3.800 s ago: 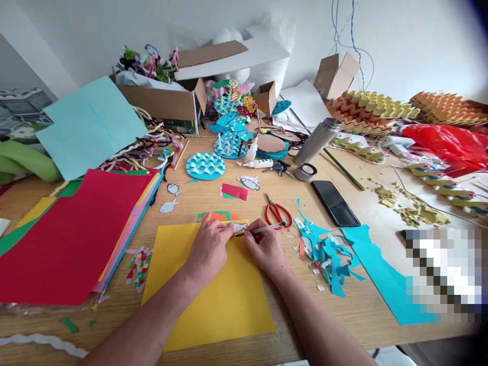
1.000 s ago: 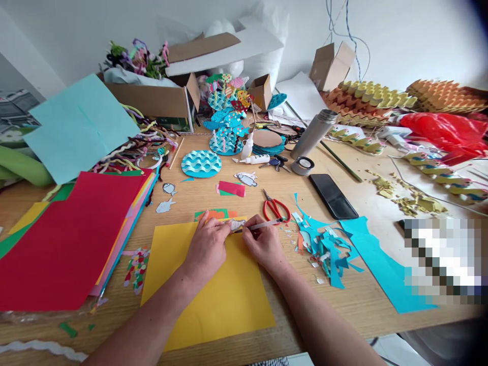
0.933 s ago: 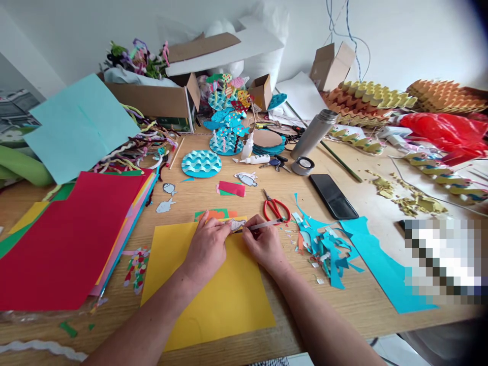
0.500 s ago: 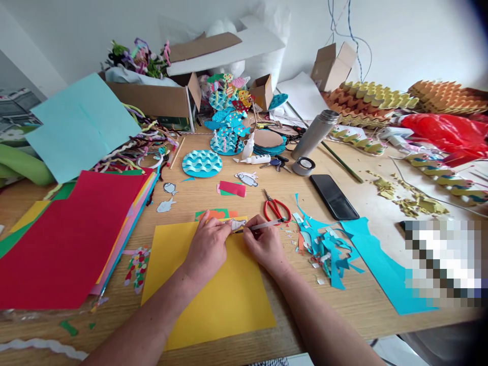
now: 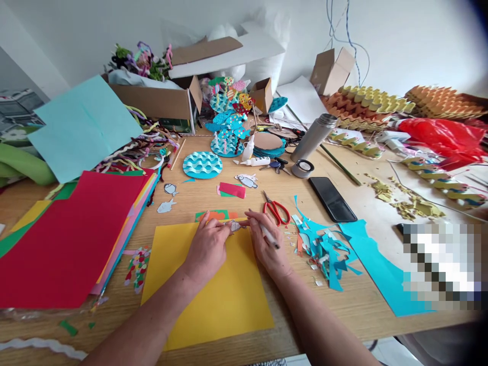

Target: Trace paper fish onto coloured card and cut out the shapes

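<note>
A small grey fish cutout lies near the top edge of the yellow paper sheet. My left hand rests on the sheet with its fingers stretched out, their tips pressing the fish's left side. In my right hand is a pen, its dark end pointing down towards the wrist. The fingertips of that hand reach to the fish's right end. Red-handled scissors lie just beyond the right hand. Green and orange paper scraps border the sheet's top edge.
Red paper tops a coloured stack at left. More fish cutouts and a wavy blue disc lie beyond the hands. Blue scraps, a phone and a steel flask are at right.
My right hand has opened out somewhat, and the pen has swung round from pointing left at the fish to slanting down across the hand. My left hand stays put.
</note>
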Motion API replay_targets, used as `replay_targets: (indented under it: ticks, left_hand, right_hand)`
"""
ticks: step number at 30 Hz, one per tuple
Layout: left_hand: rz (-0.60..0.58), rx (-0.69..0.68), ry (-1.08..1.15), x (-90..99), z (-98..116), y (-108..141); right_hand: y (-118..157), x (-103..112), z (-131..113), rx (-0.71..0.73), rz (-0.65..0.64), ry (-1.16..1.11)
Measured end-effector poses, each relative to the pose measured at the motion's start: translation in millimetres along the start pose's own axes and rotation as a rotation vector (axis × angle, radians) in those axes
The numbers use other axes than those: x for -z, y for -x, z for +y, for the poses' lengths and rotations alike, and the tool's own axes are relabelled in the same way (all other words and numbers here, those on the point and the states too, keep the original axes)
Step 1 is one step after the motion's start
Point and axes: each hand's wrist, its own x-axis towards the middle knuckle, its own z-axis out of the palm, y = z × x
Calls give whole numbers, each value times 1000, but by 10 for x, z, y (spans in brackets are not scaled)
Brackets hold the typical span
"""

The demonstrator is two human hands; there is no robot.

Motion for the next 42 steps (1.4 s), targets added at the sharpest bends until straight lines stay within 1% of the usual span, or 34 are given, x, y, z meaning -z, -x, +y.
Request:
replay_targets:
  ticks: [2, 5, 9, 12, 18, 24, 27, 32, 34, 37, 40, 42]
  left_hand:
    - [-5, 3, 4, 7, 1, 2]
    - [-11, -7, 1, 10, -3, 9]
    - [-4, -12, -3, 11, 8, 17]
    - [-1, -25, -18, 21, 46, 22]
    - [-25, -20, -77, 55, 159, 26]
    - [-63, 29, -72, 105, 250, -14]
    - [-67, 12, -146, 60, 258, -4]
    - [-76, -29, -289, -100, 246, 73]
    - [-62, -28, -321, -139, 243, 100]
    - [-60, -18, -328, -130, 247, 116]
    - [-104, 20, -300, -73, 260, 115]
    - [-140, 56, -276, -45, 265, 116]
  right_hand:
    - [-18, 10, -24, 79, -60, 112]
    - [-30, 4, -39, 152, -115, 212]
    - [-22, -27, -25, 201, -120, 352]
    - [-16, -40, -19, 211, -123, 420]
    - [-29, -42, -35, 200, -144, 404]
    - [-45, -41, -21, 229, -132, 391]
    - [-52, -29, -20, 220, -149, 375]
    - [-69, -6, -59, 206, -172, 352]
    - [-78, 4, -80, 196, -195, 335]
    - [-94, 19, -96, 173, -242, 318]
    - [-122, 45, -104, 138, -286, 305]
    - [-153, 76, -119, 89, -322, 290]
